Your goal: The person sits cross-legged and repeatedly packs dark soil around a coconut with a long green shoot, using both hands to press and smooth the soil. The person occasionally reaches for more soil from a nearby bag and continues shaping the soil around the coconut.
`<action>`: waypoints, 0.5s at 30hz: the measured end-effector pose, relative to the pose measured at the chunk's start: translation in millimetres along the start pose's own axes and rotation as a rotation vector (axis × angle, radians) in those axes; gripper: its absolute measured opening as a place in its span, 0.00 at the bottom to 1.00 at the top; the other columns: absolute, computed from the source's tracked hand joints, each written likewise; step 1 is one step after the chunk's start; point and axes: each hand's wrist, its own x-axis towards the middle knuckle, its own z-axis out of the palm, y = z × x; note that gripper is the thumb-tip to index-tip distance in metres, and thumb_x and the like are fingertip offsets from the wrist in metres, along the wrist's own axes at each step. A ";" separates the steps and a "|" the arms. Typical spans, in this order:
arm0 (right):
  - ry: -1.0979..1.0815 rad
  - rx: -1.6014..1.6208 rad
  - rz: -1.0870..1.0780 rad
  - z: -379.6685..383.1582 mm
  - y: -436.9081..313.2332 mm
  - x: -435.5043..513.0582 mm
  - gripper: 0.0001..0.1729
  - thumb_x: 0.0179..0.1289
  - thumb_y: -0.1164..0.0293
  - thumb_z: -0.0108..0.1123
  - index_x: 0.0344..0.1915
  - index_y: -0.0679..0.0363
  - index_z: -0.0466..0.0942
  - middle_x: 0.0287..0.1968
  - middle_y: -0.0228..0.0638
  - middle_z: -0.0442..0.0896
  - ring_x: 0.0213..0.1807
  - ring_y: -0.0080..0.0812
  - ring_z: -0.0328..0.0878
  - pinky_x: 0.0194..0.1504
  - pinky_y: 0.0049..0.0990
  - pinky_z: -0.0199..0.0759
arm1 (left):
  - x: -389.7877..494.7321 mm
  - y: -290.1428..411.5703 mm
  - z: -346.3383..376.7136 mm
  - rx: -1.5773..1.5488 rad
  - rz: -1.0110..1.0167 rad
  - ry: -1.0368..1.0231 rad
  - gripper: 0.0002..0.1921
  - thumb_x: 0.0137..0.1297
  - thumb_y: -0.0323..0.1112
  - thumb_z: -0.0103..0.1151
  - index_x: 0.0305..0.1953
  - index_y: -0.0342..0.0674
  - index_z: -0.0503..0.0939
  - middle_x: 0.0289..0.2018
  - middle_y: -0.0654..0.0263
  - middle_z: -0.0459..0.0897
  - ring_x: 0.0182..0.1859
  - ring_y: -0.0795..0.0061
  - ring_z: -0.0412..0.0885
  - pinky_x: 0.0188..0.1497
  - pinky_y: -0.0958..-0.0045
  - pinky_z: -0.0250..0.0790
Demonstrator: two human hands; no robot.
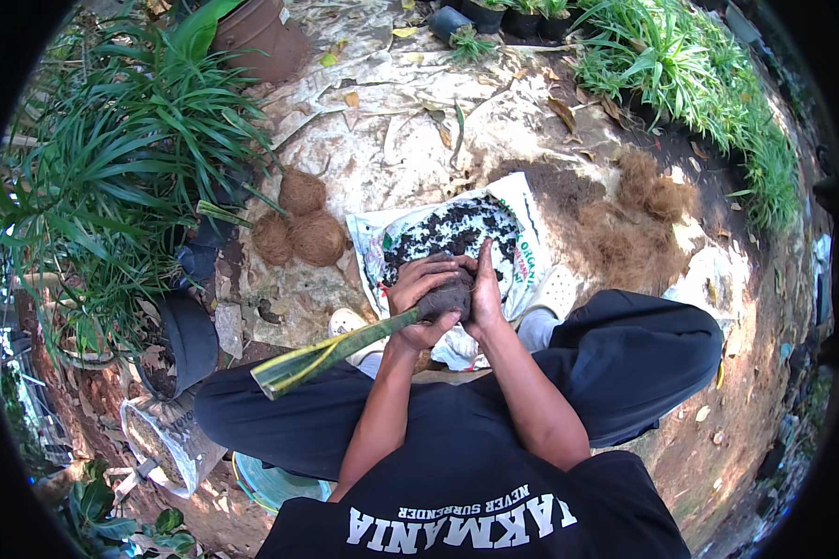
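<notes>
Both my hands cup a ball of dark soil (449,297) over an open sack. My left hand (421,290) presses on its left side, with the fingers over the top and the thumb below. My right hand (486,293) lies flat along its right side, fingers pointing away from me. A cut sansevieria leaf (335,355) with yellow edges sticks out of the ball towards the lower left. Beneath, the white printed sack (531,230) holds loose black soil (454,227). Left of the sack sit three fibre-wrapped balls (318,238), one with a leaf cutting (224,214) beside it.
Loose brown coconut fibre (633,230) lies right of the sack. Long-leaved green plants (140,140) crowd the left, near a black pot (189,342), a filled sack (171,444) and a green basin (280,482). More potted plants (664,63) line the upper right.
</notes>
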 end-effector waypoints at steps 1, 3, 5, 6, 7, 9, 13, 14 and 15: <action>-0.002 -0.050 -0.009 -0.2 0.7 0.3 0.42 0.67 0.29 0.42 0.38 0.60 0.78 0.37 0.34 0.82 0.38 0.29 0.80 0.44 0.31 0.76 | -1.4 0.3 1.7 0.009 -0.021 -0.009 0.28 0.53 0.53 0.63 0.41 0.29 0.83 0.42 0.51 0.85 0.53 0.54 0.80 0.60 0.58 0.68; 0.098 -0.168 0.010 0.4 -0.5 0.4 0.44 0.69 0.30 0.39 0.38 0.64 0.79 0.38 0.37 0.83 0.38 0.30 0.79 0.47 0.31 0.75 | -4.9 2.1 6.6 -0.009 -0.075 0.053 0.27 0.53 0.51 0.62 0.40 0.27 0.83 0.41 0.50 0.85 0.52 0.55 0.81 0.61 0.59 0.67; -0.029 -0.094 -0.006 4.1 -2.3 -1.0 0.48 0.67 0.28 0.37 0.45 0.65 0.79 0.42 0.40 0.84 0.44 0.32 0.81 0.53 0.32 0.74 | -8.5 6.1 12.0 -0.056 -0.132 0.202 0.23 0.55 0.45 0.60 0.40 0.27 0.82 0.42 0.50 0.85 0.50 0.56 0.82 0.61 0.59 0.67; -0.080 -0.037 -0.012 5.6 -3.4 -3.0 0.48 0.67 0.27 0.36 0.48 0.65 0.78 0.44 0.40 0.84 0.47 0.33 0.80 0.55 0.32 0.73 | -9.0 7.9 14.0 -0.095 -0.174 0.278 0.19 0.57 0.39 0.57 0.41 0.26 0.81 0.43 0.51 0.84 0.52 0.57 0.81 0.61 0.60 0.67; -0.182 0.033 -0.044 6.8 -4.4 -4.8 0.49 0.66 0.27 0.35 0.51 0.64 0.77 0.46 0.41 0.83 0.49 0.34 0.80 0.57 0.33 0.73 | -9.8 10.4 14.8 -0.191 -0.287 0.339 0.20 0.59 0.38 0.55 0.45 0.25 0.80 0.45 0.52 0.84 0.53 0.58 0.80 0.62 0.60 0.66; -0.157 -0.057 -0.083 7.1 -7.9 -4.7 0.53 0.65 0.26 0.32 0.54 0.66 0.77 0.50 0.42 0.83 0.53 0.35 0.80 0.61 0.35 0.70 | -9.4 13.5 13.1 -0.297 -0.393 0.393 0.26 0.57 0.44 0.58 0.50 0.26 0.79 0.49 0.50 0.82 0.57 0.57 0.78 0.65 0.60 0.65; -0.167 -0.107 -0.051 0.8 -10.9 -1.1 0.49 0.66 0.27 0.35 0.44 0.64 0.81 0.43 0.39 0.84 0.47 0.32 0.81 0.54 0.31 0.74 | -5.2 11.1 -1.0 0.089 -0.036 0.085 0.35 0.50 0.55 0.66 0.53 0.32 0.80 0.55 0.49 0.81 0.64 0.48 0.73 0.67 0.45 0.61; -0.149 -0.103 -0.037 -0.2 -9.1 -1.5 0.48 0.67 0.27 0.35 0.43 0.64 0.81 0.41 0.38 0.84 0.46 0.31 0.80 0.53 0.30 0.74 | -4.9 9.5 -1.5 0.058 -0.022 0.050 0.34 0.50 0.53 0.67 0.52 0.32 0.80 0.52 0.51 0.82 0.61 0.49 0.76 0.66 0.46 0.61; -0.072 -0.120 0.012 -1.0 -7.5 -1.8 0.48 0.67 0.28 0.35 0.41 0.64 0.81 0.39 0.37 0.84 0.44 0.29 0.80 0.52 0.28 0.73 | -5.6 8.5 -0.5 0.044 -0.031 0.020 0.33 0.49 0.52 0.67 0.51 0.32 0.80 0.50 0.52 0.84 0.58 0.51 0.79 0.66 0.47 0.62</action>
